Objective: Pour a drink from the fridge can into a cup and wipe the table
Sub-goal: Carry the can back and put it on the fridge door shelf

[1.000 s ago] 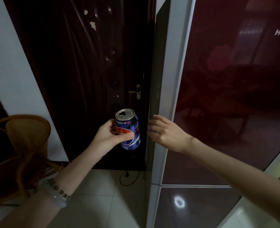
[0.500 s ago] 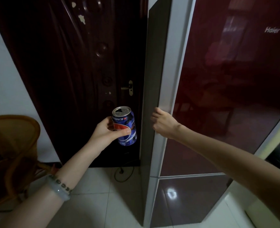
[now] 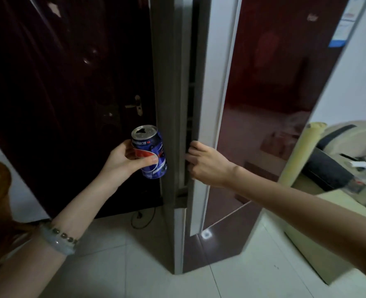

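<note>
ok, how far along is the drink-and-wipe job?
Done: the Pepsi can is out, gripped by the left hand, and its top looks already opened. In hand: the right hand grips the edge of the red fridge door, which stands ajar. Left: pouring and wiping; no cup or cloth is in view.

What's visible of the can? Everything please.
The can is a blue metal drink can with a red-and-white swirl logo and white print. Its silver top shows a dark opening, so it looks already opened. It is near upright, tilted slightly, held in the air by the left hand, thumb across its front. It sits close beside the grey side of the fridge; contact there is unclear.
</note>
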Demonstrator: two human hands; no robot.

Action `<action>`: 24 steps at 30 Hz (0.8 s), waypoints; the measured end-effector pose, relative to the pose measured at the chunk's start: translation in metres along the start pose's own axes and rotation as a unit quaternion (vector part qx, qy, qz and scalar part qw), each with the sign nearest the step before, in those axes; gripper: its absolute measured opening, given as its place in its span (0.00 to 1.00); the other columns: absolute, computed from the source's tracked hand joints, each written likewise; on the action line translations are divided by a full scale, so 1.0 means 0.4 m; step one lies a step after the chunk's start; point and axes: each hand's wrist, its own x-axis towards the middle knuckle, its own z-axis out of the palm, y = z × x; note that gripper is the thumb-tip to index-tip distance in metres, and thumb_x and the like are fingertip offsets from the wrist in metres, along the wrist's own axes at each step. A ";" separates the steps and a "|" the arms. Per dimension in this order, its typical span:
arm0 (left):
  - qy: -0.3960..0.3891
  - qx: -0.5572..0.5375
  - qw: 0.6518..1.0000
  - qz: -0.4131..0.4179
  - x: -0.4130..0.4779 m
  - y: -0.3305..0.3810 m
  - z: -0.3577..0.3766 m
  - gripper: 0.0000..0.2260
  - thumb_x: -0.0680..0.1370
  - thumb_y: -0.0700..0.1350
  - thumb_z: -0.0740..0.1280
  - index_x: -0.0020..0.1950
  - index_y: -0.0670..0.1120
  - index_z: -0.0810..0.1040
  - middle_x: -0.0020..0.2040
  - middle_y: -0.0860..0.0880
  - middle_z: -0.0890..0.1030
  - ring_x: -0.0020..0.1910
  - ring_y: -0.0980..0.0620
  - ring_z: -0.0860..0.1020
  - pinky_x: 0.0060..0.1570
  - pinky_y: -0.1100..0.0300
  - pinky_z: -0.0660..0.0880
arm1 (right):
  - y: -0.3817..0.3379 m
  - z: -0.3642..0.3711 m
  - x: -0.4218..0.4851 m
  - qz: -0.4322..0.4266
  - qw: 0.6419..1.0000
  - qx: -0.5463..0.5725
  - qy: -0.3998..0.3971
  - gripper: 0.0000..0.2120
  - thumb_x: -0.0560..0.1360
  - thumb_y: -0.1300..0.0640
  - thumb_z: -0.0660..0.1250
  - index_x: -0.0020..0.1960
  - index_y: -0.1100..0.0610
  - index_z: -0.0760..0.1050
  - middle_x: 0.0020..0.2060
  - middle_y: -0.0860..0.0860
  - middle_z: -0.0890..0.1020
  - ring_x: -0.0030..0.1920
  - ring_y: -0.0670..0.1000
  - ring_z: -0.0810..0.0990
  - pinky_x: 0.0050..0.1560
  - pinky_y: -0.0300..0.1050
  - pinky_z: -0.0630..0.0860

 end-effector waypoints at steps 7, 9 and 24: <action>-0.092 -0.009 0.996 0.007 -0.115 0.041 0.110 0.33 0.54 0.52 0.78 0.58 0.51 0.76 0.54 0.51 0.82 0.53 0.56 0.80 0.52 0.62 0.74 | -0.065 -0.107 -0.205 0.055 0.997 0.029 0.047 0.08 0.68 0.61 0.67 0.31 0.54 0.78 0.33 0.52 0.76 0.38 0.55 0.75 0.62 0.48 0.63; -0.110 -0.012 0.994 0.009 -0.150 0.057 0.156 0.33 0.54 0.52 0.78 0.59 0.52 0.75 0.54 0.52 0.82 0.53 0.57 0.80 0.51 0.63 0.74 | -0.082 -0.143 -0.262 0.078 0.994 0.042 0.060 0.07 0.68 0.63 0.66 0.32 0.56 0.78 0.33 0.52 0.75 0.37 0.55 0.75 0.59 0.48 0.65; -0.155 -0.031 0.987 0.019 -0.398 0.125 0.490 0.26 0.64 0.36 0.76 0.60 0.46 0.73 0.51 0.53 0.80 0.45 0.64 0.80 0.45 0.67 0.77 | -0.170 -0.358 -0.752 0.281 0.955 0.051 -0.084 0.14 0.72 0.58 0.59 0.51 0.60 0.80 0.51 0.58 0.80 0.51 0.58 0.78 0.65 0.55 0.68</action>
